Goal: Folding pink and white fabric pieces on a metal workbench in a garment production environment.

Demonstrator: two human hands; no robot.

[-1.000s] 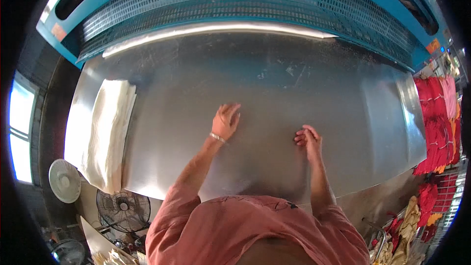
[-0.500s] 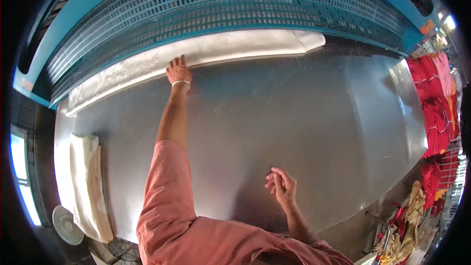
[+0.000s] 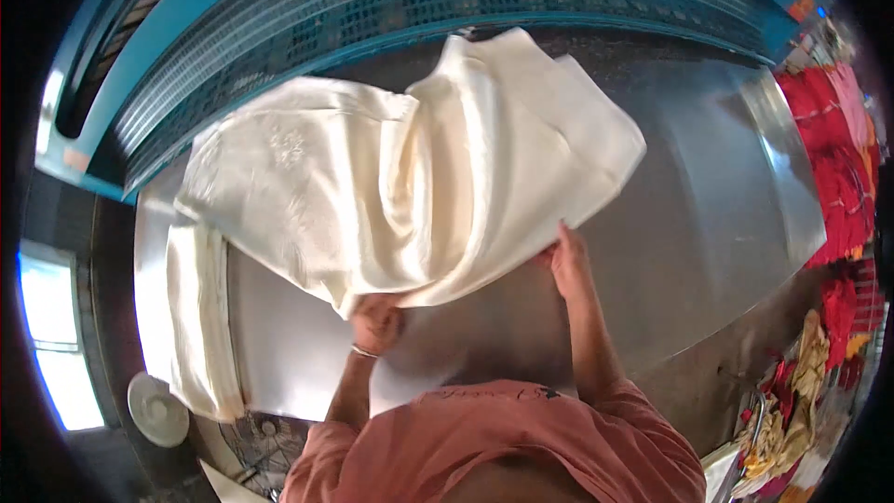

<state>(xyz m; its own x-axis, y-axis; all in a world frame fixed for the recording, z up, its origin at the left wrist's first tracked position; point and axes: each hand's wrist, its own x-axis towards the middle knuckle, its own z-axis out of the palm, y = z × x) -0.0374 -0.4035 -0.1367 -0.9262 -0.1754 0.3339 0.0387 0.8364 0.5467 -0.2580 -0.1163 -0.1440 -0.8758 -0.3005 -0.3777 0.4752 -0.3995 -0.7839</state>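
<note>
A wide, satiny cream cloth (image 3: 307, 168) lies in loose folds across the metal table, its far part close to the blue slotted machine. My left hand (image 3: 377, 321) is closed on the cloth's near edge, fingers bunched around it. Farther right, my right hand (image 3: 570, 265) is at the same edge, its fingertips pinching the rim; part of that grip is blurred. Between the two hands the edge runs in a slanting line. Deep folds stand up in the middle of the fabric, and its right end spreads out flatter.
Blue slotted machine guard (image 3: 410, 0) spans the far side of the metal table (image 3: 708, 186). A folded cream cloth stack (image 3: 200, 317) lies at the left edge, with a round pale disc (image 3: 156, 408) below. Red cloth bundles (image 3: 833, 158) hang at right, crumpled tan fabric (image 3: 792, 391) beneath.
The flattened white cloth strip by the machine is now a broad, folded sheet drawn toward me. My left hand has come back near my body; my right hand has risen to the edge.
</note>
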